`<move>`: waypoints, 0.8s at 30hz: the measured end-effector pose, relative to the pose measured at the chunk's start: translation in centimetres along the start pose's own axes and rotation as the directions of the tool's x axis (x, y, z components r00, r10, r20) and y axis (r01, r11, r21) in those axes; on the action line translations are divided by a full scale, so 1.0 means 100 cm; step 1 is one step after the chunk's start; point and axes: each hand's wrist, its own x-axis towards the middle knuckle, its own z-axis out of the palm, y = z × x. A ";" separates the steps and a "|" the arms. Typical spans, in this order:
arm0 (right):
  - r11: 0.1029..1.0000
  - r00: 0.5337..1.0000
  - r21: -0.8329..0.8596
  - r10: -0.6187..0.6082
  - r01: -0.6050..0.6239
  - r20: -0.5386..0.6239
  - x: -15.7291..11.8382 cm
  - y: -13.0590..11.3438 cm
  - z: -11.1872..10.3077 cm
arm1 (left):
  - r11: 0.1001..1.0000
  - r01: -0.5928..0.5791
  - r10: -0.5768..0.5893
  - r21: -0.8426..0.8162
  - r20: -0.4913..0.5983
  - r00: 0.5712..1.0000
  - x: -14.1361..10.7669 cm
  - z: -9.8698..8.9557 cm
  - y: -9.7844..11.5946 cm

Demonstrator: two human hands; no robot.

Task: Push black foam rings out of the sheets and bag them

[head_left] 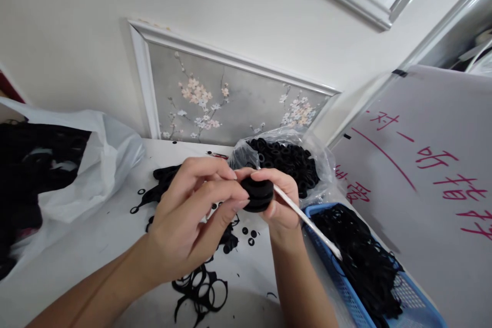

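My right hand is closed around a thick black grooved ring, which looks like a rubber grommet. A thin white stick also passes through this hand, slanting down to the right over the basket. From the other side, my left hand pinches the ring's left edge between thumb and fingertips. Below the hands, black offcuts with round holes and several small black discs lie on the white table. My left hand hides part of another black heap.
A clear plastic bag full of black rings stands behind my right hand. At right, a blue basket holds black scraps. A white bag of black pieces sits at left. A whiteboard leans at right; a framed flower picture is behind.
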 end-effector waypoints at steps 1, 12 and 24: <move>1.000 1.000 0.003 0.005 -0.005 -0.005 0.000 0.000 0.001 | 1.000 0.005 -0.005 0.009 0.020 1.000 0.001 -0.001 0.000; 0.977 0.998 -0.200 -0.070 0.070 0.007 0.003 0.000 0.000 | 1.000 0.028 -0.028 0.002 0.142 0.990 0.004 0.005 -0.018; 0.715 0.943 -0.678 -0.317 0.170 -0.098 0.004 0.009 0.002 | 0.789 0.441 -0.364 -0.427 0.254 0.896 -0.004 0.008 -0.007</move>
